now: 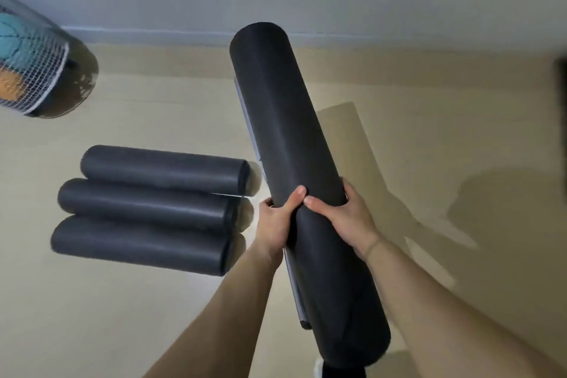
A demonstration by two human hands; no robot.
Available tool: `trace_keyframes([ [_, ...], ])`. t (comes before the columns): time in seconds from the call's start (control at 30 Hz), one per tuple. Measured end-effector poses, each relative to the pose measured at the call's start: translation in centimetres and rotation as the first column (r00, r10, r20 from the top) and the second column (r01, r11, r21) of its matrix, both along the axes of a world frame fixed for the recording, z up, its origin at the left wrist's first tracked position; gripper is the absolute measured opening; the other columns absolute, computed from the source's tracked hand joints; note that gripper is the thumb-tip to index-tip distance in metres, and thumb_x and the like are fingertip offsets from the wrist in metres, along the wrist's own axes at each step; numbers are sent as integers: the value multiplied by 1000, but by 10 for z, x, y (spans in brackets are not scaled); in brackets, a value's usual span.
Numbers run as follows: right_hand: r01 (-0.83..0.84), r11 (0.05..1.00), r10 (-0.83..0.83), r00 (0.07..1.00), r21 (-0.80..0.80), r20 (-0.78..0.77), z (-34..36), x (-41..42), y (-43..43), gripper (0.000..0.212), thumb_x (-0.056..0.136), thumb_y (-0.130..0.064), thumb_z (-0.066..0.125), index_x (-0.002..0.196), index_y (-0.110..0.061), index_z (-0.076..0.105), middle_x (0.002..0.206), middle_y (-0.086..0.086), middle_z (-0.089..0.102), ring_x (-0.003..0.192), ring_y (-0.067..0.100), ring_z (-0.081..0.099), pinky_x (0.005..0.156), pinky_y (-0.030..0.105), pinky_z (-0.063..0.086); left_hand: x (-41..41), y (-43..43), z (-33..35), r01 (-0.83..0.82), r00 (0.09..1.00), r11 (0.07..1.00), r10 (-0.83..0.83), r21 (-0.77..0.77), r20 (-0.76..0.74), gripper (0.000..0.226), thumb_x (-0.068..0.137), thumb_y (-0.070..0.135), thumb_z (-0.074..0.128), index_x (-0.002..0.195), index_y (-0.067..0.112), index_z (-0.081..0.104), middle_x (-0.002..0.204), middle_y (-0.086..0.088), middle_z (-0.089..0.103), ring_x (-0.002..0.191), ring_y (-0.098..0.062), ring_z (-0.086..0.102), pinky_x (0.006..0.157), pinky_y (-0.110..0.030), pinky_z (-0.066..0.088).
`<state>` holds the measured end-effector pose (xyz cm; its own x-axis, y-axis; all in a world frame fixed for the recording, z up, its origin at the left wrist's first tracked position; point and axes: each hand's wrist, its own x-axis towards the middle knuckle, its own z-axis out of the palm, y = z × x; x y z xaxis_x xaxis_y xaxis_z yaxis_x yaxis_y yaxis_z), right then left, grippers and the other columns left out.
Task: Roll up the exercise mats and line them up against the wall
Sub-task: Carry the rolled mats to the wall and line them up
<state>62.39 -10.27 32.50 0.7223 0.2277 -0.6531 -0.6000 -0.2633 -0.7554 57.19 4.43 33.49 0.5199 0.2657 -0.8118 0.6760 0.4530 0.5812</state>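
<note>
I hold a long black rolled mat [285, 120] off the floor, its far end pointing toward the wall. My left hand [276, 221] grips its left side near the middle and my right hand [340, 215] grips the right side, thumbs meeting on top. A loose grey flap edge [294, 285] shows along the roll's left side. Three dark rolled mats lie side by side on the floor at the left: the farthest mat [162, 173], the middle mat [144, 204] and the nearest mat [138, 244].
A white wall [306, 0] with a skirting line runs across the top. A wire-mesh basket [33, 70] holding coloured items stands at the far left on a dark base. Beige floor [445, 147] stretches to the right; a dark object [561, 92] sits at the right edge.
</note>
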Motion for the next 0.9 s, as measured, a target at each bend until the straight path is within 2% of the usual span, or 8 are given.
trace_keyframes([
  [0.13, 134, 988, -134, 991, -72, -8, 3, 61, -129, 73, 52, -60, 93, 117, -43, 66, 110, -21, 74, 102, 7, 72, 96, 39, 58, 81, -122, 4, 147, 989, 988, -147, -48, 17, 84, 64, 55, 93, 126, 6, 66, 113, -6, 78, 102, -23, 76, 92, -41, 61],
  [0.27, 245, 958, -249, 969, -147, -6, 5, 109, -238, 90, 42, -73, 92, 122, -42, 65, 113, -18, 74, 104, 12, 71, 97, 40, 58, 145, -229, 5, 248, 969, 966, -248, -77, 11, 92, 55, 61, 93, 124, 8, 65, 113, -4, 77, 102, -22, 75, 90, -39, 61],
  [0.43, 395, 901, -404, 915, -182, -13, 4, 155, -355, 89, 44, -69, 92, 122, -37, 66, 112, -16, 75, 103, 12, 72, 96, 39, 58, 213, -347, 2, 382, 923, 918, -384, -105, 3, 64, 75, 52, 86, 119, 10, 70, 112, -1, 77, 95, -14, 75, 66, -22, 57],
  [0.53, 466, 869, -478, 878, -169, -39, -1, 183, -414, 87, 46, -64, 94, 123, -33, 67, 111, -15, 76, 102, 12, 73, 96, 39, 59, 252, -410, -2, 439, 896, 889, -444, -126, -14, 51, 80, 48, 84, 112, 10, 71, 102, 1, 78, 74, -6, 76, 51, -15, 54],
  [0.6, 501, 845, -517, 855, -186, -49, -11, 205, -452, 88, 47, -64, 93, 125, -33, 67, 113, -15, 75, 104, 14, 72, 96, 40, 58, 280, -449, -11, 483, 871, 864, -491, -140, -26, 42, 83, 45, 82, 104, 12, 71, 96, 2, 77, 63, -1, 73, 47, -14, 52],
  [0.67, 523, 828, -544, 837, -203, -63, -24, 228, -488, 87, 50, -65, 91, 128, -36, 65, 115, -15, 73, 105, 14, 71, 97, 42, 58, 310, -485, -26, 534, 839, 833, -543, -141, -31, 33, 85, 44, 81, 96, 15, 70, 90, 5, 75, 62, 0, 71, 47, -14, 51],
  [0.8, 535, 823, -556, 828, -193, -75, -65, 274, -551, 80, 55, -61, 90, 127, -37, 63, 114, -14, 73, 104, 14, 70, 97, 42, 58, 367, -546, -66, 607, 786, 784, -616, -133, -47, 35, 83, 50, 80, 97, 20, 71, 99, 5, 76, 83, -5, 71, 61, -18, 51],
  [0.9, 539, 820, -562, 823, -193, -85, -107, 308, -593, 79, 60, -58, 91, 129, -35, 62, 116, -11, 72, 104, 16, 70, 96, 42, 58, 404, -588, -107, 622, 774, 774, -631, -117, -52, 33, 83, 51, 80, 93, 22, 68, 97, 7, 74, 83, -4, 68, 61, -18, 49],
])
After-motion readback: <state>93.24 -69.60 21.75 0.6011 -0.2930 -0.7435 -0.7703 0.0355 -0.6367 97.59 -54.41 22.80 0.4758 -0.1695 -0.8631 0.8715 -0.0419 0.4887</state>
